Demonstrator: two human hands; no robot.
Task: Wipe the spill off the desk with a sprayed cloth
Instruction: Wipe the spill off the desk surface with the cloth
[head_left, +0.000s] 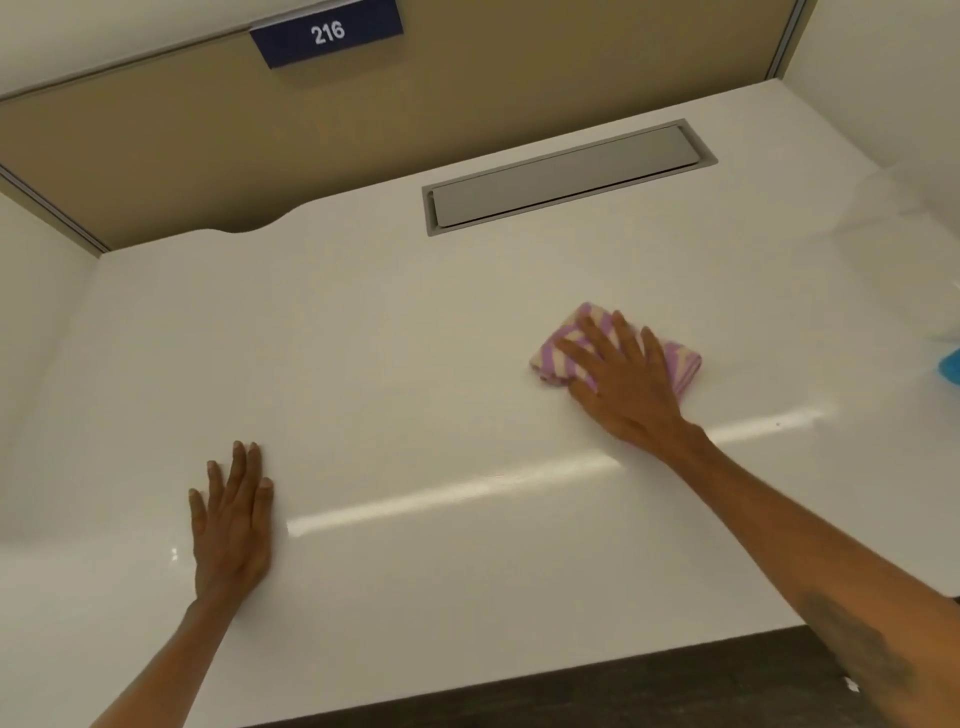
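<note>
Head | cloth (685, 358) pressed under spread right hand (626, 387), 2 o'clock on desk (415, 338) | left hand (232, 530) flat, empty, 8 o'clock

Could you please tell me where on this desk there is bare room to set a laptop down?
The widest bare patch lies between the left hand and the right hand pressing the striped cloth, in front of the grey cable hatch. The far left corner is bare too. The right edge is tighter, near a blue object.
</note>
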